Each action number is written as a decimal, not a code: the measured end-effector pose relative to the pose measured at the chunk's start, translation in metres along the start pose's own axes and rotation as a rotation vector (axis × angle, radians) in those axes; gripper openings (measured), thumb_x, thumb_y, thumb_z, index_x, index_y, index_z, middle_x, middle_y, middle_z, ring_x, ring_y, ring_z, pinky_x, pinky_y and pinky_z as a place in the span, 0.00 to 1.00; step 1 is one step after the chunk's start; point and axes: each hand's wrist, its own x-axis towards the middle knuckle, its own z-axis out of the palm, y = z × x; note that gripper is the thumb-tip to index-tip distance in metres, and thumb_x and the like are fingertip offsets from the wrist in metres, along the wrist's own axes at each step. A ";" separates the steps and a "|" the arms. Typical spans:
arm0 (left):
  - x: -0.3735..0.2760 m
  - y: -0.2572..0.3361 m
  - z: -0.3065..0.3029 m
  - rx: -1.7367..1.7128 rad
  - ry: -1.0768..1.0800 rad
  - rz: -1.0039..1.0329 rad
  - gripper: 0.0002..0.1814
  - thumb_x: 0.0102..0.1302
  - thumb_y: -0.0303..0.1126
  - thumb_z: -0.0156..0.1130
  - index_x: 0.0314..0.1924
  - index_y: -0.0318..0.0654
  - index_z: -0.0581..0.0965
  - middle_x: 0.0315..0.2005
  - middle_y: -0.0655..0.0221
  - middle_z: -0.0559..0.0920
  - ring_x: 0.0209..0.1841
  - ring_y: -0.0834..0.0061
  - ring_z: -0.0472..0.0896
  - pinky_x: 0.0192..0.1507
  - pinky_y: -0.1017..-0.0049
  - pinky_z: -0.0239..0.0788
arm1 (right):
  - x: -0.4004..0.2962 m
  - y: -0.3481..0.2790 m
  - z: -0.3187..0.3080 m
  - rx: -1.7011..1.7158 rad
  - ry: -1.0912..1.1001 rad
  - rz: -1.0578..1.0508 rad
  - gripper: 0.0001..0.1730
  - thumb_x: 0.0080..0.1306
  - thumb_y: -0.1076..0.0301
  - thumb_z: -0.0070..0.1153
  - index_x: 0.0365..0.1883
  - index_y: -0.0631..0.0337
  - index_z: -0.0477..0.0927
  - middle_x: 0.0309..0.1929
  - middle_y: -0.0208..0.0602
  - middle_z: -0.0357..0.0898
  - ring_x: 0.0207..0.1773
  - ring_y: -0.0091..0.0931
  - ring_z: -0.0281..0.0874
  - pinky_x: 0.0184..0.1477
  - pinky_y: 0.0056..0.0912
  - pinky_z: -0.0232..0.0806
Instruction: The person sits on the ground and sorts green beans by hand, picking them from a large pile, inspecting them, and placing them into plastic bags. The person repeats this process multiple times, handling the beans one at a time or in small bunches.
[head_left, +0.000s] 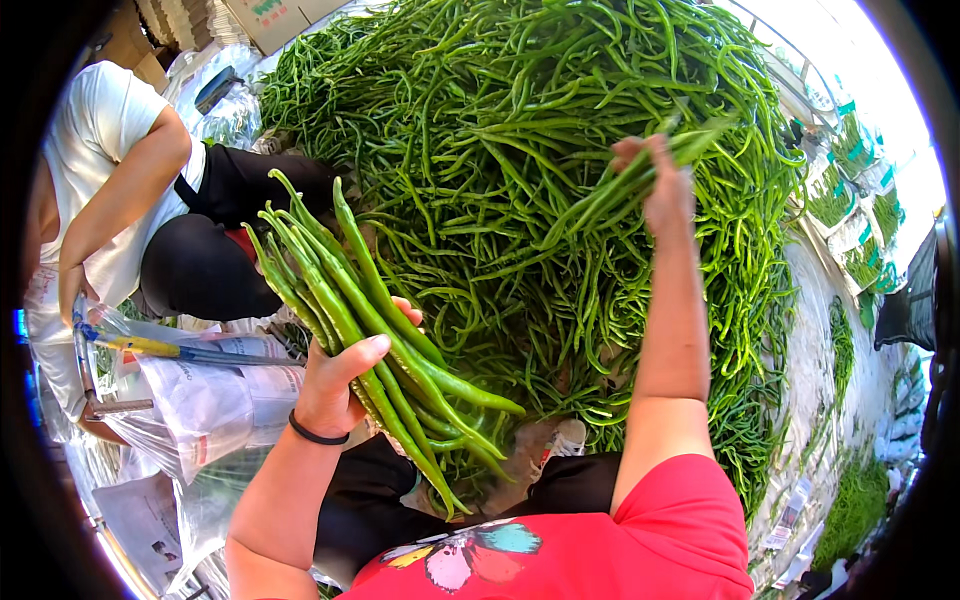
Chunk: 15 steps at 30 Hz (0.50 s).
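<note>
A bundle of long green chili peppers (375, 330) lies across my left hand (349, 367), the thumb pressed over its middle. Its stem ends point up and to the left. Out over the far right part of a wide heap of green chili peppers (525, 187), my right hand (660, 176) grips several more peppers (622, 187); that hand is blurred. The heap spreads from between my shoes up to the top of the view.
On the left a person in a white shirt (112, 127) handles a metal frame (195, 352) holding a plastic bag lined with printed paper (217, 405). Filled bags of peppers (862, 262) line the right. A cardboard box (270, 19) stands at the top left.
</note>
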 end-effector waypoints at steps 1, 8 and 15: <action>0.003 -0.001 0.001 -0.001 0.006 -0.011 0.24 0.57 0.29 0.59 0.55 0.32 0.70 0.47 0.59 0.76 0.48 0.68 0.77 0.50 0.68 0.72 | 0.012 -0.009 -0.012 0.119 0.069 -0.051 0.18 0.65 0.48 0.54 0.35 0.53 0.81 0.26 0.32 0.80 0.29 0.26 0.76 0.35 0.38 0.70; 0.016 -0.009 0.017 0.054 -0.039 -0.086 0.26 0.54 0.31 0.61 0.54 0.31 0.70 0.45 0.59 0.78 0.48 0.68 0.77 0.51 0.66 0.71 | 0.071 0.082 -0.017 -1.686 -0.265 -0.427 0.15 0.60 0.73 0.49 0.44 0.50 0.79 0.38 0.43 0.81 0.44 0.41 0.80 0.44 0.45 0.71; 0.007 -0.010 0.014 0.036 -0.035 -0.040 0.24 0.56 0.29 0.59 0.54 0.31 0.70 0.46 0.58 0.78 0.48 0.68 0.77 0.51 0.66 0.72 | 0.030 0.113 -0.039 -1.822 -0.183 -0.694 0.15 0.56 0.75 0.54 0.42 0.51 0.79 0.34 0.33 0.76 0.38 0.33 0.77 0.38 0.38 0.66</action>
